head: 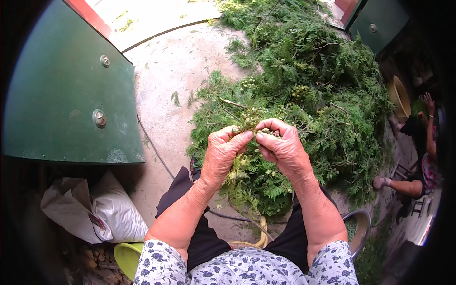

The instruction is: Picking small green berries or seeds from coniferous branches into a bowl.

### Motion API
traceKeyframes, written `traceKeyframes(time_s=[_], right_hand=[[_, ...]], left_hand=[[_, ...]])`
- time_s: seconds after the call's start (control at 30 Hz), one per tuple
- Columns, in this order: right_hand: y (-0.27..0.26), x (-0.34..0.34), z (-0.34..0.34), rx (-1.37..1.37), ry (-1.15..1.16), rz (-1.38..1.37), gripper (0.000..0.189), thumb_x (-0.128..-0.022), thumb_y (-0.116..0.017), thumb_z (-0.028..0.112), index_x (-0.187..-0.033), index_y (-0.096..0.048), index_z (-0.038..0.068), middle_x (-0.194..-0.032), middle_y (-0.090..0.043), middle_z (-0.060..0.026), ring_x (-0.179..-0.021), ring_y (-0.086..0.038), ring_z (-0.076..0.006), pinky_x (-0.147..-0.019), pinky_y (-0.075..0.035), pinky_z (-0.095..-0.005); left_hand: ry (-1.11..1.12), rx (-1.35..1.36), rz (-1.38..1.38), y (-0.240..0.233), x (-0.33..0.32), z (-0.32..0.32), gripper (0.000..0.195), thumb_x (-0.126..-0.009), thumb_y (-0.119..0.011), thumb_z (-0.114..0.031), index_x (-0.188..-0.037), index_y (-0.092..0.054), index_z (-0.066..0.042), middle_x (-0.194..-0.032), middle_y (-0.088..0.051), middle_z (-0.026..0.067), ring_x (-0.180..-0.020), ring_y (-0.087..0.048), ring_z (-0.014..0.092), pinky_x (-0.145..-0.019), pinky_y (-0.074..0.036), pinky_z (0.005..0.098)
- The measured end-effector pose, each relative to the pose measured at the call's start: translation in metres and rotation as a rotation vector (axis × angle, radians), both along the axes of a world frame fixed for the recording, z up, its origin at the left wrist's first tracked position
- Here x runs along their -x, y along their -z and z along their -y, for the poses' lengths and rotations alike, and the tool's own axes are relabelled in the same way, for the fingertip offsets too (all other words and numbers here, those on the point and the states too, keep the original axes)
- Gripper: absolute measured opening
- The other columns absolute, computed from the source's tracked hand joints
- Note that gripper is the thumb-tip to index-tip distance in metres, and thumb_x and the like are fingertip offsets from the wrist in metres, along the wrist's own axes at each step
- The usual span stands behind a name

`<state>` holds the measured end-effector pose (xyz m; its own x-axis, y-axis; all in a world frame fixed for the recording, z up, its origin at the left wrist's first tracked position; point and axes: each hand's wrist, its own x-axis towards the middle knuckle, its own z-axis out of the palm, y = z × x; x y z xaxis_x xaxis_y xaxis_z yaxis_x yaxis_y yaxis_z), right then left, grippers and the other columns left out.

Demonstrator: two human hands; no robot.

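Both my hands meet over a large heap of cut green conifer branches [342,117], which look like arborvitae. My left hand [226,149] pinches a leafy conifer sprig [238,169] between thumb and forefinger; part of it hangs below the fingers. My right hand [281,146] touches the same clump at its fingertips, with several small brownish-green cones [276,133] between thumb and fingers. More cones and twig tips stick up between the two hands. How much lies inside the right palm is hidden.
A green metal door [71,89] stands at left, above white woven sacks [117,210] and a yellow-green basin [128,258]. At right are a metal basin [367,228], a tan basin [400,96] and a seated person [424,171]. A cable [153,144] crosses the concrete floor.
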<state>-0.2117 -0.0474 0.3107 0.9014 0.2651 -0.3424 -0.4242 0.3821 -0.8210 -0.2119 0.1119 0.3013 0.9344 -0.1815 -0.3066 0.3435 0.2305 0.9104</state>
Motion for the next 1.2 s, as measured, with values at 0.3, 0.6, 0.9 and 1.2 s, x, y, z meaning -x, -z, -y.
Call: traceKeyframes(time_s=[0.3,0.6,0.9,1.2], right_hand=[[-0.003,0.008,-0.011,0.209,0.09,0.103,0.021,-0.08,-0.067,0.008,-0.097,-0.057,0.002,-0.065,-0.054,0.0046,-0.05,-0.049,-0.0013,-0.043,-0.037,-0.0141],[0.004,0.01,-0.02,0.594,0.077,0.283,0.018,-0.08,-0.065,0.009,-0.094,-0.059,0.0,-0.06,-0.056,0.0014,-0.05,-0.054,-0.0026,-0.042,-0.041,-0.0182],[-0.002,0.003,-0.006,0.022,0.01,0.003,0.017,-0.078,-0.063,0.003,-0.094,-0.06,0.0,-0.059,-0.053,0.0026,-0.045,-0.046,-0.0022,-0.036,-0.03,-0.0163],[0.005,0.015,-0.027,0.443,0.215,0.204,0.01,-0.076,-0.062,0.005,-0.085,-0.063,0.001,-0.055,-0.048,0.0062,-0.047,-0.043,0.0005,-0.042,-0.033,-0.017]], left_hand=[[-0.083,0.099,-0.043,0.003,-0.002,0.005,0.011,-0.083,-0.064,-0.015,-0.085,-0.064,-0.004,-0.068,-0.054,-0.0073,-0.056,-0.038,0.0,-0.048,-0.029,0.0172],[-0.12,0.038,0.014,0.006,0.0,0.008,0.008,-0.082,-0.064,-0.01,-0.082,-0.063,-0.001,-0.065,-0.056,-0.0041,-0.053,-0.043,0.002,-0.047,-0.033,0.017],[-0.105,0.27,-0.103,0.007,-0.002,0.001,0.006,-0.08,-0.063,-0.005,-0.083,-0.063,-0.001,-0.068,-0.057,-0.0028,-0.049,-0.041,0.001,-0.042,-0.028,0.0147],[-0.224,-0.13,0.155,0.007,0.009,0.011,0.004,-0.082,-0.062,-0.005,-0.08,-0.061,-0.003,-0.064,-0.052,-0.0047,-0.05,-0.039,0.001,-0.043,-0.029,0.0182]])
